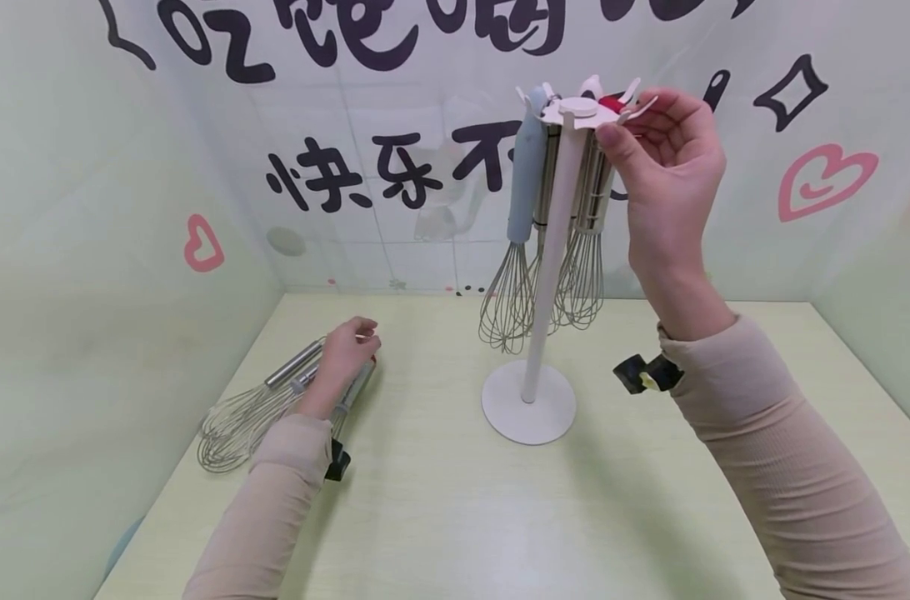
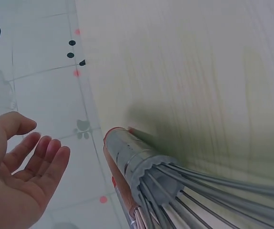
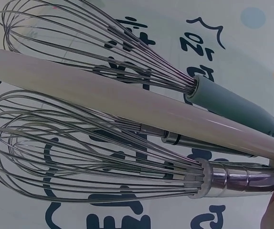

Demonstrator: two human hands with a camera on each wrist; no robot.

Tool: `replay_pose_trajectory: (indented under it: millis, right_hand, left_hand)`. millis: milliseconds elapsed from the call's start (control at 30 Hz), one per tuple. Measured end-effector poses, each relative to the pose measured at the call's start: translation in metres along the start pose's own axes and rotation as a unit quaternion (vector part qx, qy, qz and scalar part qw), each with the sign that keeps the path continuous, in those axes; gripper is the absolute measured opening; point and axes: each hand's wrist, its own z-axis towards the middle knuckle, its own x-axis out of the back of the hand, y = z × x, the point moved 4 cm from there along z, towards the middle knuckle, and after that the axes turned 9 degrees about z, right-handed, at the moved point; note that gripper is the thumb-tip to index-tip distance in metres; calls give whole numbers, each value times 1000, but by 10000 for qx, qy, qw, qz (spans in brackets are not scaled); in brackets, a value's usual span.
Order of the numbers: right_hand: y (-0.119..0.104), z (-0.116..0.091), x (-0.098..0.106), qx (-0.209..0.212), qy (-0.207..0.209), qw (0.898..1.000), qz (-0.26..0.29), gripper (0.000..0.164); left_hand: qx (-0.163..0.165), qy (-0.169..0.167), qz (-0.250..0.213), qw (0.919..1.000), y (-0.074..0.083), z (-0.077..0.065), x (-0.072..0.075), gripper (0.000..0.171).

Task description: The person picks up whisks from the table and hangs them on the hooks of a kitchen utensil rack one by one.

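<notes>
My right hand is at the top of a white rotating rack, its thumb at the rim and its fingers curled around a hook. Beside the thumb hangs a steel-handled whisk with a red end. A blue-handled whisk and another steel-handled whisk also hang there. My left hand hovers over several whisks lying at the table's left, fingers loosely bent and holding nothing. Closest to it in the left wrist view is a grey-collared whisk; a steel-handled whisk lies farther left.
The rack's round white base stands on the pale wooden table. A white backdrop with black lettering and pink hearts rises behind the table, and pale sheets flank both sides. Each sleeve cuff carries a black wrist mount.
</notes>
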Motion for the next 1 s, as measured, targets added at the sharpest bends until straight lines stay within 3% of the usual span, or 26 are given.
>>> replay_pose_trajectory:
  millis: [300,667,1000]
  right_hand:
    - [2,0,1,-27,-19,9999,165,40]
    - [3,1,3,21,-80,9998,178,32]
    - [4,1,3,43,-110,9998,167,29]
  left_hand:
    - [-3,-130,267,9996,-9,0,-4,42]
    - [-112,-81,395,9991,-19,-3,-7,37]
    - [-23,-216,486,9986,-26,-7,-9,40]
